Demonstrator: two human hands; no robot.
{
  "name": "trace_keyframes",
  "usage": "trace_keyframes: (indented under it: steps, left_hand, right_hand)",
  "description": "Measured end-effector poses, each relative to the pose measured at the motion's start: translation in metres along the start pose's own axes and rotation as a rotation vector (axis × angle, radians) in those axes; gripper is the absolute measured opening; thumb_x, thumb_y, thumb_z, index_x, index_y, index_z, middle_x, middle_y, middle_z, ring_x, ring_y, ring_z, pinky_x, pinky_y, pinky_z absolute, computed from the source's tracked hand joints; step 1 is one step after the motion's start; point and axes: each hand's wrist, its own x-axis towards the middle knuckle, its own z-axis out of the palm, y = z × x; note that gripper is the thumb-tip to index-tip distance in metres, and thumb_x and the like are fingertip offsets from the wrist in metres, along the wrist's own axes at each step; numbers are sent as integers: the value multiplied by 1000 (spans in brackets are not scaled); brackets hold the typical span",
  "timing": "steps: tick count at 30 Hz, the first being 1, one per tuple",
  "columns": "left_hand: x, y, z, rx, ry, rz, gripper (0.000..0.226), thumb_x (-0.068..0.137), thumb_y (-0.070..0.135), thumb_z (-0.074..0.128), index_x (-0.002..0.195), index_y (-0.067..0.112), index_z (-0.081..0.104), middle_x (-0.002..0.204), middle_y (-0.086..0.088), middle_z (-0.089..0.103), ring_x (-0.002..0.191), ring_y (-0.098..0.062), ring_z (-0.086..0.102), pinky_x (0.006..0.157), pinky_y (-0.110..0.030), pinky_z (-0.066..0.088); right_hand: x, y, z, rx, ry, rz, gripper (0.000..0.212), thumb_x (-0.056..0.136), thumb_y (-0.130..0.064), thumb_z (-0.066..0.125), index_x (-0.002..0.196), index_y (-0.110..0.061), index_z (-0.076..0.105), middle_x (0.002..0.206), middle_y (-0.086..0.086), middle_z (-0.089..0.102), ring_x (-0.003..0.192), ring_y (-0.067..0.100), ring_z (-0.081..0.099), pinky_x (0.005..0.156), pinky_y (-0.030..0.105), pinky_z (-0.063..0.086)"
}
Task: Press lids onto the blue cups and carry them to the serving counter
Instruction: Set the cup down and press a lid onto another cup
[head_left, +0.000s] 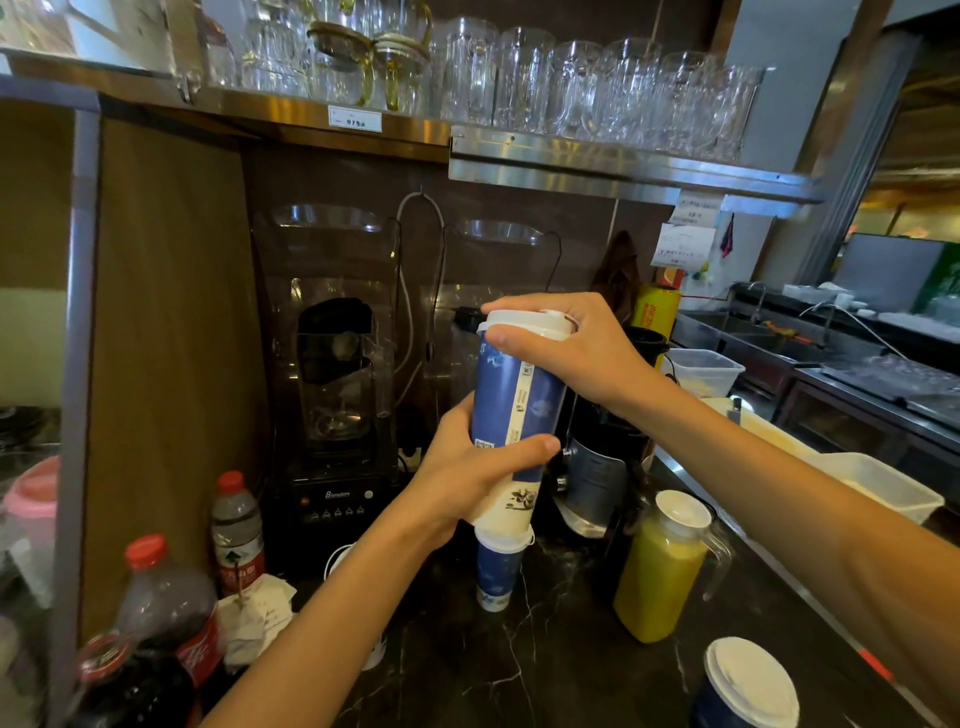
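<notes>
A tall blue cup is held up in the air above the dark marbled counter, tilted slightly, with both hands on it. The left hand wraps the lower part of the cup: its thumb lies across the front just above the white base, and the other fingers curl round the far side, closed firmly on the cup. The right hand sits at the top, its fingers closed over the white lid with the thumb pressed against the rim at the front and the rest arched over the lid's far edge. Directly below the left hand's fingers, a second lidded blue cup stands on the counter, its lid just under the held cup's base. Below the right forearm, a third lidded cup stands near a pitcher of yellow juice.
</notes>
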Motion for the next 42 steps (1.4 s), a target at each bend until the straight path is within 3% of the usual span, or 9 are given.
trace_keyframes:
  steps: [3, 8, 19, 21, 26, 33, 36, 39, 42]
  left_hand:
    - [-4, 1, -3, -139, -137, -37, 57, 63, 29, 85, 114, 12, 66, 95, -9, 76, 82, -23, 74, 70, -33, 62]
    - [-8, -8, -5, -347, -353, -65, 60, 62, 41, 93, 115, 22, 72, 106, -5, 74, 86, -20, 72, 72, -35, 61]
    - [-7, -16, 1, -602, -545, -151, 60, 69, 35, 91, 120, 12, 71, 110, -5, 73, 87, -18, 72, 77, -33, 61]
    - [-7, -12, 3, -563, -494, -161, 69, 66, 37, 93, 124, 11, 66, 111, -7, 74, 87, -20, 73, 76, -35, 62]
    - [-3, -6, 12, -66, -68, -22, 63, 56, 36, 87, 112, 18, 65, 93, -1, 79, 86, -18, 76, 71, -27, 60]
    - [-9, -4, 16, -343, -317, -65, 54, 69, 28, 75, 117, 10, 63, 96, -9, 75, 78, -23, 74, 72, -37, 62]
    - [-9, -1, 23, -270, -248, -42, 60, 70, 30, 80, 123, 11, 61, 103, -11, 75, 84, -26, 76, 73, -36, 62]
    - [-3, -1, 27, -26, -39, 65, 59, 64, 29, 89, 117, 23, 62, 104, -3, 76, 88, -17, 77, 71, -23, 60]
    - [-4, -5, 26, -67, -107, 38, 61, 62, 28, 88, 117, 17, 62, 100, -5, 76, 85, -19, 77, 71, -24, 60]
  right_hand:
    - [-1, -6, -3, 12, -73, -37, 27, 82, -43, 79, 107, -32, 79, 109, -14, 80, 102, 6, 75, 80, 20, 56]
    - [-5, -7, -6, 30, -146, -138, 23, 88, -21, 75, 110, -22, 77, 118, -4, 78, 110, 14, 73, 92, 26, 57]
    - [-13, -4, -3, 15, -128, -166, 34, 89, -38, 69, 116, -19, 75, 117, 5, 78, 105, 21, 74, 91, 35, 58]
    - [-13, -4, -5, -4, -98, -156, 33, 89, -40, 68, 115, -21, 76, 115, 1, 78, 104, 17, 74, 90, 30, 58]
    - [-16, -1, -11, -232, -94, -135, 30, 89, -39, 74, 115, -25, 77, 117, -14, 75, 108, 4, 70, 89, 25, 55]
    - [-21, -5, -16, -40, -116, -154, 39, 86, -33, 76, 120, -14, 75, 117, -4, 77, 107, 15, 73, 89, 33, 57]
    - [-24, -5, -17, -76, -69, -136, 31, 90, -27, 76, 118, -16, 76, 114, -2, 78, 102, 11, 74, 84, 27, 57]
    - [-28, -2, -18, -156, -41, -110, 33, 87, -37, 77, 117, -23, 75, 118, -1, 77, 106, 14, 73, 87, 39, 61]
    - [-36, -2, -16, -114, -32, -94, 40, 81, -45, 77, 116, -25, 75, 117, -4, 77, 106, 11, 73, 87, 34, 60]
